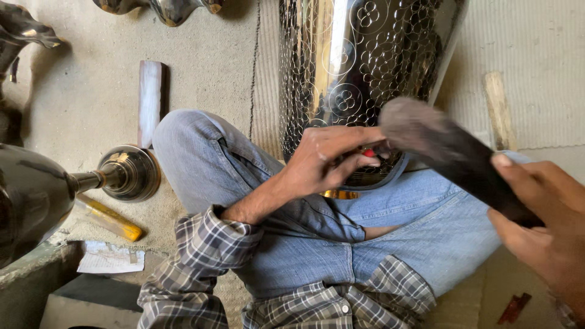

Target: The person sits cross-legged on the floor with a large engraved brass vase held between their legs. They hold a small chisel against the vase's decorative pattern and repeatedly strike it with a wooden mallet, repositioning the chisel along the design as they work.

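Observation:
A large shiny metal vessel [359, 67] engraved with circle patterns rests against my jeans-clad legs. My left hand [326, 161] pinches a small tool with a red part [369, 153] against the vessel's lower edge. My right hand [542, 225] grips the dark handle of a wooden mallet [439, 152], whose blurred head hovers just above the small tool.
A dark polished metal vase with a round foot [125, 173] lies at the left. A yellow-handled tool [113, 219] and a scrap of paper [109, 259] lie on the dusty floor. Wooden sticks [149, 97] [498, 109] lie farther off. More metalware [170, 9] is at the top.

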{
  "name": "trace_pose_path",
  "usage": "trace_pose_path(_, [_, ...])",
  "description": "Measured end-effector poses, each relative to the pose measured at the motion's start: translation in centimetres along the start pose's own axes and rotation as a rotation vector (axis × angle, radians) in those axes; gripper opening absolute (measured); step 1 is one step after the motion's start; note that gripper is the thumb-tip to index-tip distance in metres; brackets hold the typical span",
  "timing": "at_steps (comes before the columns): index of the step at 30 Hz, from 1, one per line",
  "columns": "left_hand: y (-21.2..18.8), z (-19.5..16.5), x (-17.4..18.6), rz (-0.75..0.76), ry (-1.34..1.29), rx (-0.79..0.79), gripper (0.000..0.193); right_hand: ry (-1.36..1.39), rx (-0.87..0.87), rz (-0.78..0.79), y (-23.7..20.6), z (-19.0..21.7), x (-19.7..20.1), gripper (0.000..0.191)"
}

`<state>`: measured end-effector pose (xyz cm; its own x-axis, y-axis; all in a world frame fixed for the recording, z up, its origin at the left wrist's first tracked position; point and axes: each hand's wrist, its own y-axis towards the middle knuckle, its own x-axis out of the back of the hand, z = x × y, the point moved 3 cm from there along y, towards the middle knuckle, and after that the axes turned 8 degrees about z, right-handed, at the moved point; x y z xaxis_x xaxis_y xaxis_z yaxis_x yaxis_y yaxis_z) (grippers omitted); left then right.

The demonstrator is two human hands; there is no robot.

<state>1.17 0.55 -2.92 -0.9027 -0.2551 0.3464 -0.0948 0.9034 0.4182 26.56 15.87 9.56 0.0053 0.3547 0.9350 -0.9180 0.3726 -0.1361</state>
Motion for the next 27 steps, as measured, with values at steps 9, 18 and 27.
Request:
trace_pose_path(9, [0.8,1.1,-0.5,0.156,-0.028,-0.082,0.042,-0.069,-0.119,-0.079,-2.0,2.0,-0.7,0.082])
trace_pose_path(18, [2.7,0.4,0.1,0.492,-0.095,-0.061,0.042,0.295,-0.280,-0.404,-4.3,2.9,-3.7,0.077])
trace_pose_path(27, [4.2,-0.2,-0.2,0.638,-0.093,-0.180,0.037,0.319,-0.282,-0.465,-9.3,0.3,-11.1,0.052])
